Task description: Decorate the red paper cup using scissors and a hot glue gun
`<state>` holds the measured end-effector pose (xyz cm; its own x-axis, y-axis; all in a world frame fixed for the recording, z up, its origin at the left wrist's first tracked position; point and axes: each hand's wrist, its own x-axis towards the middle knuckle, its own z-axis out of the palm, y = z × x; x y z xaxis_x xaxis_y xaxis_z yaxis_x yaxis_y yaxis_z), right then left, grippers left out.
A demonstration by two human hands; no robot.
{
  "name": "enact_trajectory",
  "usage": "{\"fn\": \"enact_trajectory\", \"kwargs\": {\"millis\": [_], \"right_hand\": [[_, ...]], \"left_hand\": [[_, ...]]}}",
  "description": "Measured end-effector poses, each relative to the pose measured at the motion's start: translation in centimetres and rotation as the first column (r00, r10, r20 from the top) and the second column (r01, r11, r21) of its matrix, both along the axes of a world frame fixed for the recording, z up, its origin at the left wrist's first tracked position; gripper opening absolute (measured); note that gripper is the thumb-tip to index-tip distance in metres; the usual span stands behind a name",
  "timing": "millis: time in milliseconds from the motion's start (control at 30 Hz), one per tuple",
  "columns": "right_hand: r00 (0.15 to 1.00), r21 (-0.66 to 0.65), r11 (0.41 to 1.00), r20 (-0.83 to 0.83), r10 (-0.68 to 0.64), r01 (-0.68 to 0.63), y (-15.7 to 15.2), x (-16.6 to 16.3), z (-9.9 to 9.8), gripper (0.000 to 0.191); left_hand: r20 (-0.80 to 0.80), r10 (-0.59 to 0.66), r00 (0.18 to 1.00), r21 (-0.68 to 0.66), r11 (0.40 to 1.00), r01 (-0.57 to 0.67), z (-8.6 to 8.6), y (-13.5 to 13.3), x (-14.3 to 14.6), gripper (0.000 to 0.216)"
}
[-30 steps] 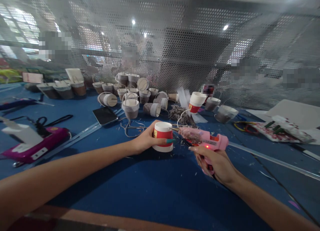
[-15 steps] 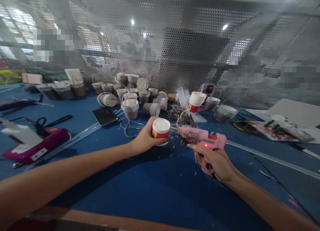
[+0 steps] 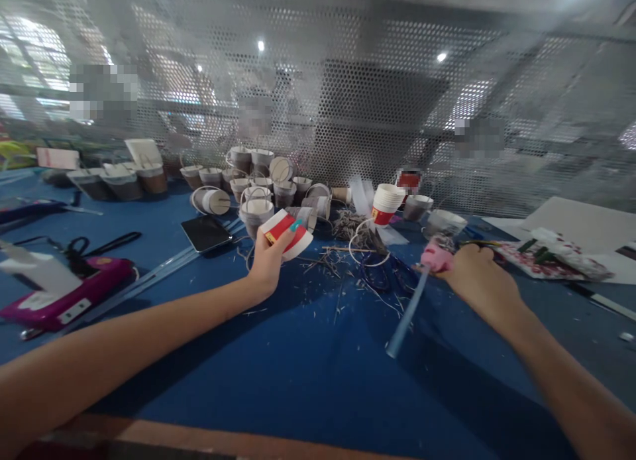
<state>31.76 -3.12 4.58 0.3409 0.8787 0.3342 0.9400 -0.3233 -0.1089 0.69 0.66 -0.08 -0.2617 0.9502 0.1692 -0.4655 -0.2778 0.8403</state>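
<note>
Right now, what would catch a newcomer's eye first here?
The left hand holds a red-and-white paper cup, tilted, mid-frame above the blue table. To its right, the right hand holds a pink glue gun, a clear glue stick trailing toward the camera. Behind, a heap of small handled cups sits against the perforated screen.

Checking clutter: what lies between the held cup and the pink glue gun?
Between cup and glue gun, head view shows straw scraps and a white wire loop on the table.
</note>
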Motion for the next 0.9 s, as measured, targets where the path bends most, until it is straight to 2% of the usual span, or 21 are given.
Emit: {"fn": "enact_trajectory", "kwargs": {"millis": [100, 200, 233, 267, 333, 367, 400, 467, 533, 567, 733, 900], "right_hand": [[0.999, -0.138, 0.99, -0.003, 0.044, -0.044, 0.7, 1.6, -0.2, 0.058], [0.991, -0.073, 0.991, 0.076, 0.114, -0.108, 0.1, 1.7, 0.4, 0.054], [0.969, -0.022, 0.977, 0.119, 0.215, -0.213, -0.4, 1.3, 0.8, 0.049], [0.929, 0.041, 0.937, 0.145, 0.339, -0.348, -0.8, 0.5, 1.3, 0.041], [0.759, 0.114, 0.751, 0.122, 0.64, -0.651, -1.5, -1.9, 2.2, 0.022], [0.675, 0.118, 0.666, 0.075, 0.734, -0.737, -1.5, -3.4, 2.5, 0.02], [0.599, 0.119, 0.592, 0.038, 0.8, -0.797, -1.4, -5.1, 2.5, 0.02], [0.445, 0.034, 0.446, -0.035, 0.895, -0.894, -0.5, -8.4, 2.0, 0.016], [0.259, -0.069, 0.255, -0.067, 0.963, -0.965, 1.1, -11.1, 0.9, 0.011], [0.24, -0.107, 0.229, -0.101, 0.966, -0.967, 2.0, -12.2, 0.3, 0.01], [0.312, -0.118, 0.293, -0.214, 0.925, -0.949, 5.4, -15.1, -2.0, 0.019], [0.361, -0.069, 0.355, -0.211, 0.908, -0.932, 6.5, -15.7, -3.0, 0.026]], "left_hand": [[0.02, 0.019, 1.0, -0.039, 0.999, -0.018, 0.2, 0.2, -0.1, 0.045], [0.017, -0.004, 1.0, -0.044, 0.999, 0.004, 0.3, 0.1, -0.1, 0.045], [0.022, -0.014, 1.0, -0.039, 0.999, 0.015, 0.2, 0.0, -0.1, 0.046], [0.032, -0.025, 0.999, -0.038, 0.999, 0.026, 0.2, 0.0, -0.1, 0.047], [0.067, -0.045, 0.997, -0.055, 0.997, 0.048, 0.1, 0.2, -0.2, 0.046], [0.092, -0.051, 0.994, -0.065, 0.996, 0.057, 0.1, 0.4, -0.2, 0.045], [0.12, -0.052, 0.991, -0.072, 0.996, 0.061, 0.0, 0.5, -0.2, 0.043], [0.162, -0.045, 0.986, -0.078, 0.995, 0.058, 0.1, 0.9, -0.3, 0.04], [0.169, -0.026, 0.985, -0.077, 0.996, 0.039, 0.2, 1.1, -0.3, 0.039], [0.167, -0.012, 0.986, -0.077, 0.997, 0.025, 0.3, 1.1, -0.3, 0.038], [0.18, 0.019, 0.983, -0.068, 0.998, -0.007, 0.5, 1.1, -0.4, 0.033], [0.165, -0.016, 0.986, -0.063, 0.998, 0.027, 0.4, 1.1, -0.5, 0.034]]}}
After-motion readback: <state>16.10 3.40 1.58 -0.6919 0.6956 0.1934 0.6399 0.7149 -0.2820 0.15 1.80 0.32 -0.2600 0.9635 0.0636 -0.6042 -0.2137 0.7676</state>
